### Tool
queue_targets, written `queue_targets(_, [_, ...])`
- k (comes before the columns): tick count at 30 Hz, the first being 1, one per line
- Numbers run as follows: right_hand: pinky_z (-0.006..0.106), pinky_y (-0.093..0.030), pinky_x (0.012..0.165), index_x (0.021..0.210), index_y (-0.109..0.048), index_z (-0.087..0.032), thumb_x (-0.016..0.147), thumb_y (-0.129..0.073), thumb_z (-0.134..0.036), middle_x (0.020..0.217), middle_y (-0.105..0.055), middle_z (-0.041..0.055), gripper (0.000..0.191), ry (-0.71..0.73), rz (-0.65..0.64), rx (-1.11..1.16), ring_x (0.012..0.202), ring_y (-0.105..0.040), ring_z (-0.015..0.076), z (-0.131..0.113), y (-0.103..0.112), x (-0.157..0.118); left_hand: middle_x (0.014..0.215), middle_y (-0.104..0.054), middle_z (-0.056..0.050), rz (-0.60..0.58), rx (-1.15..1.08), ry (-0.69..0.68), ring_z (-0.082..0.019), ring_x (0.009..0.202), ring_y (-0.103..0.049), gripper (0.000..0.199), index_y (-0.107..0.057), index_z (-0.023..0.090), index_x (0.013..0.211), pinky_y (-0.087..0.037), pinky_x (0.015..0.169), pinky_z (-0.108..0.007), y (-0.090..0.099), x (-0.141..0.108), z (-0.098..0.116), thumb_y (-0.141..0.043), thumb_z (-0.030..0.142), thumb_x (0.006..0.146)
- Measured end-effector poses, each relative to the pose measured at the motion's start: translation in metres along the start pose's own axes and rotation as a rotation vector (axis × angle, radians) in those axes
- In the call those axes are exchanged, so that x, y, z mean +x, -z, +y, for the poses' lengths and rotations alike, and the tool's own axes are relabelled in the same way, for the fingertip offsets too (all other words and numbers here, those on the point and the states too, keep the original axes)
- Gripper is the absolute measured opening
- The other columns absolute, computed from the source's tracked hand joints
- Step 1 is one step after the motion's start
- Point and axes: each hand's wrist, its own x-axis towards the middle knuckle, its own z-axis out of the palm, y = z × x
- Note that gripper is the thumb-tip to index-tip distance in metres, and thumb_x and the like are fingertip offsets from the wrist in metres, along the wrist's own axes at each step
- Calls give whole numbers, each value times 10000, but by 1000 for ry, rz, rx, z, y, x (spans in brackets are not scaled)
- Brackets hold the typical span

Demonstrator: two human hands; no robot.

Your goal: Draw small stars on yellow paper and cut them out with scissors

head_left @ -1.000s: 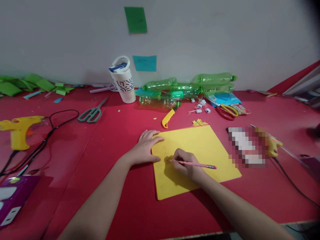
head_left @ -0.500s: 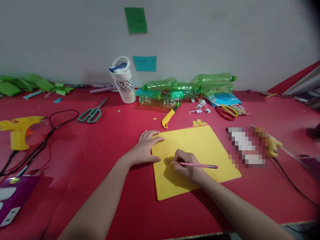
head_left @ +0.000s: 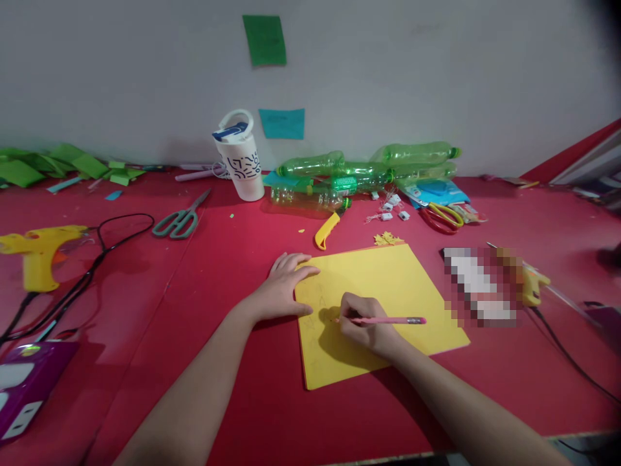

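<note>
A pink pencil (head_left: 388, 320) is gripped in my right hand (head_left: 366, 323), its tip down at the yellow paper (head_left: 388, 272) and its eraser end pointing right. My left hand (head_left: 286, 291) lies with fingers spread over the left edge of the paper, holding nothing. Faint pencil marks show on the paper between my two hands. Small yellow star shapes (head_left: 387, 239) lie at the paper's back edge. Behind the paper is a yellow cutter (head_left: 326, 232).
Green plastic bottles (head_left: 310, 197) and a white tumbler (head_left: 242, 165) stand or lie along the wall. Grey scissors (head_left: 177, 222) and a yellow glue gun (head_left: 41, 255) are on the left. Another glue gun (head_left: 532, 287) lies right, beside a blurred-out item.
My right hand and the pencil have shifted very slightly to the right on the paper. My left hand stays in place.
</note>
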Motion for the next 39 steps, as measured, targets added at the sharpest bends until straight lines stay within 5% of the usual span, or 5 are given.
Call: queue_targets(39, [196, -289, 432, 636, -456, -192, 723, -493, -128, 520, -456, -33, 114, 26, 39, -29, 458, -402, 92, -12, -3, -2, 1409, -287, -51, 6, 15, -8, -331, 1335, -138, 711, -458, 303, 1257, -82, 1103, -517, 0, 0, 0, -698, 450, 604])
